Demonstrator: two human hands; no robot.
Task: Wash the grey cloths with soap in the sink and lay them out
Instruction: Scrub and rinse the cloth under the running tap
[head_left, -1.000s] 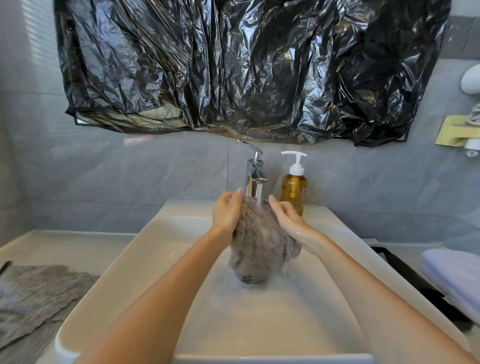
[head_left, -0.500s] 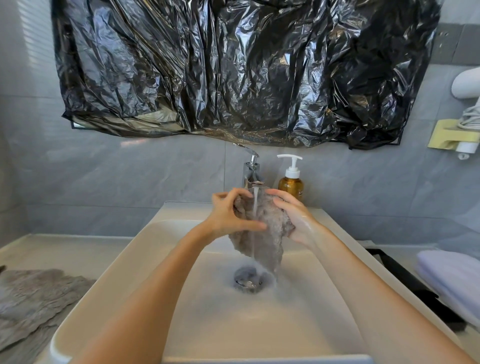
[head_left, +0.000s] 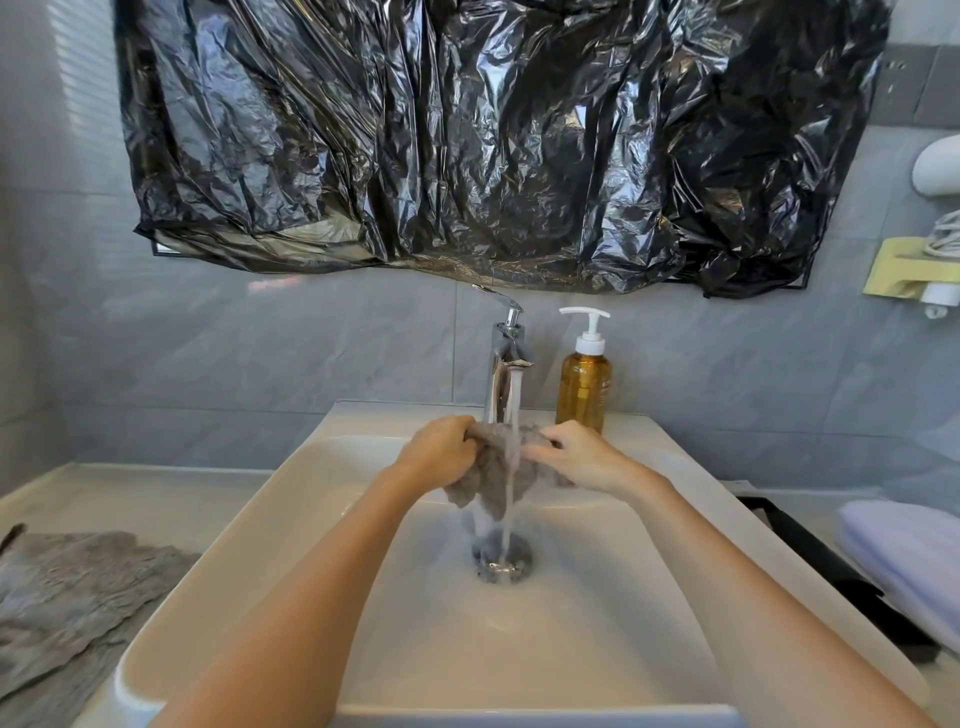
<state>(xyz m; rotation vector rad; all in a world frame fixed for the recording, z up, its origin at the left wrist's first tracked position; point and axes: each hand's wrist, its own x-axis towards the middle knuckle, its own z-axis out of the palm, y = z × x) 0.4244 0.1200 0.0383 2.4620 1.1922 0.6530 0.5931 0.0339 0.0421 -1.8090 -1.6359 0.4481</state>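
Your hands no longer cup a bunched cloth as they did a second ago. Now your left hand (head_left: 441, 454) and right hand (head_left: 584, 460) each have curled fingers pinching the grey cloth's (head_left: 493, 488) top edge, and they stretch it across the stream from the tap (head_left: 506, 364). It hangs above the drain (head_left: 501, 561). This looks like rinsing, so laying out likely comes soon. The soap bottle (head_left: 583, 387) stands just behind your right hand, so mind it when lifting. The sink (head_left: 270, 499) gives room on both sides. Other grey cloths (head_left: 72, 592) lie on the counter to the left, past the rim.
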